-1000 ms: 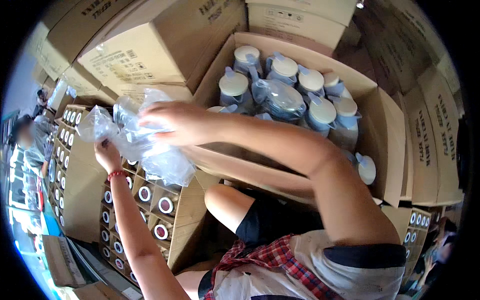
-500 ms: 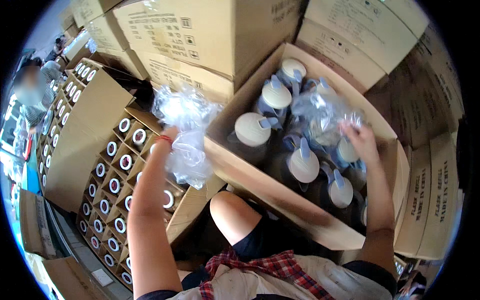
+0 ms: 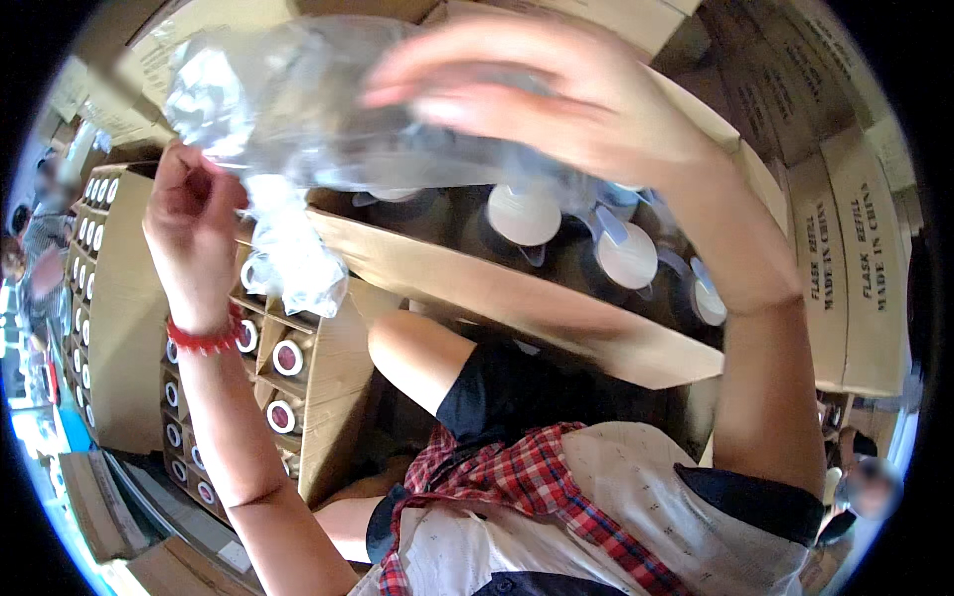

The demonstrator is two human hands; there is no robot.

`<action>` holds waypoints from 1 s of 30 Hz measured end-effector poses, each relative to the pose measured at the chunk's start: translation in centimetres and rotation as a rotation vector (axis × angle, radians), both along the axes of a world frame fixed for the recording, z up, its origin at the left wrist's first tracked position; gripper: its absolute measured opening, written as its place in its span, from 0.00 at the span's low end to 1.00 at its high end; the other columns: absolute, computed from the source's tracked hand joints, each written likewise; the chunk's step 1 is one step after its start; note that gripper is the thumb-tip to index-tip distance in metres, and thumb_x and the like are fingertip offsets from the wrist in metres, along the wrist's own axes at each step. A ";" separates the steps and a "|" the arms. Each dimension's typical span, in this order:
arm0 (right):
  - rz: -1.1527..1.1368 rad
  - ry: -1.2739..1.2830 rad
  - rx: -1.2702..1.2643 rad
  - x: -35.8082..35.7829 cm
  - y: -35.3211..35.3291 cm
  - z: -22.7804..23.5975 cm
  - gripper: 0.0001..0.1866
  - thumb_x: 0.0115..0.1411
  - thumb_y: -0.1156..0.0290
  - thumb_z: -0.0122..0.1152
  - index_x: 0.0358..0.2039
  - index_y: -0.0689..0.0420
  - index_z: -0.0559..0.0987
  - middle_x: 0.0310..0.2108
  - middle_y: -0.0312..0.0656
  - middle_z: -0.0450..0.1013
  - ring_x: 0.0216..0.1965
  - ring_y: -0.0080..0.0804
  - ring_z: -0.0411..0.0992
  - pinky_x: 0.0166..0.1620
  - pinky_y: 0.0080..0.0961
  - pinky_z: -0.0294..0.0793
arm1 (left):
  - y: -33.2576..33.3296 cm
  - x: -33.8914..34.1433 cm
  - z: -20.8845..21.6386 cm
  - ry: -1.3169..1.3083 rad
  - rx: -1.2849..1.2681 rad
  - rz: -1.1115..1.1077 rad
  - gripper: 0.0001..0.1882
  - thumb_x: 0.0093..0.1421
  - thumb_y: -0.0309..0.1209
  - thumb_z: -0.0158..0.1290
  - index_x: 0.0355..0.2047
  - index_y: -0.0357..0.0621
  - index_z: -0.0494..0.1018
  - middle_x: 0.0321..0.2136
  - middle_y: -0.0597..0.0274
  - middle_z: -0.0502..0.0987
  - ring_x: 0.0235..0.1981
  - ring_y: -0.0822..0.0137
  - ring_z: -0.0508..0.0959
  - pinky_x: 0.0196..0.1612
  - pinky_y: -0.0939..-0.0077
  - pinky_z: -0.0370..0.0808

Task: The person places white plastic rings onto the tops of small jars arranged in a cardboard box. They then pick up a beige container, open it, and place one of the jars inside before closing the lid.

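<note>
My left hand [image 3: 194,228], a red band at its wrist, is closed in a pinch on the edge of a clear plastic bag [image 3: 308,104]. More crumpled plastic [image 3: 298,243] hangs beside that hand, over the divided carton. My right hand [image 3: 576,114] is raised against the bag, blurred by motion, its fingers stretched out and thumb apart. Below it, a large open carton [image 3: 537,308] holds several dark jugs with white lids; one jug's lid [image 3: 626,255] has a blue-grey spout. The bag and my right hand hide the far part of this carton.
At the left, a divided carton [image 3: 310,382] holds several white-rimmed round pieces upright in its cells. Closed cartons [image 3: 860,268] stand stacked at the right. People are visible at the far left and lower right edges. My bent knee [image 3: 412,358] is beside the large carton.
My right hand has moved up and left from the jugs to the plastic bag. My left hand has risen and moved left, with plastic now stretched between both hands. The view has shifted.
</note>
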State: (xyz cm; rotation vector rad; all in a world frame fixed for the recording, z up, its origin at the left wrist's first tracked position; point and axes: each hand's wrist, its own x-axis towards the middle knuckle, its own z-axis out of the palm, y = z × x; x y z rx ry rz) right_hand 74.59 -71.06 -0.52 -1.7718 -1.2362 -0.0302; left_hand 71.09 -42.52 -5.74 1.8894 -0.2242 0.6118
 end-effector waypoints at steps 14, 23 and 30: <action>-0.645 0.495 -1.225 -6.9 -24.6 -16.8 0.27 0.45 0.70 0.65 0.47 0.63 0.73 0.39 0.60 0.74 0.42 0.54 0.74 0.46 0.41 0.72 | 14.2 10.9 -24.1 0.691 1.045 0.224 0.18 0.60 0.45 0.46 0.38 0.45 0.76 0.37 0.49 0.78 0.40 0.51 0.77 0.44 0.58 0.71; -0.750 0.271 -1.329 -8.4 -26.0 -15.5 0.20 0.45 0.74 0.62 0.41 0.64 0.75 0.32 0.54 0.75 0.37 0.50 0.75 0.41 0.40 0.74 | 10.8 10.6 -29.9 0.835 1.131 0.026 0.21 0.59 0.48 0.46 0.47 0.51 0.74 0.45 0.55 0.76 0.49 0.55 0.73 0.53 0.59 0.65; -0.953 0.005 -1.001 -12.5 -27.4 -2.5 0.18 0.52 0.76 0.54 0.46 0.61 0.74 0.27 0.54 0.73 0.29 0.45 0.75 0.35 0.36 0.72 | 13.4 4.2 -20.6 0.808 1.004 0.184 0.24 0.56 0.46 0.49 0.51 0.53 0.72 0.47 0.53 0.75 0.52 0.54 0.72 0.56 0.59 0.65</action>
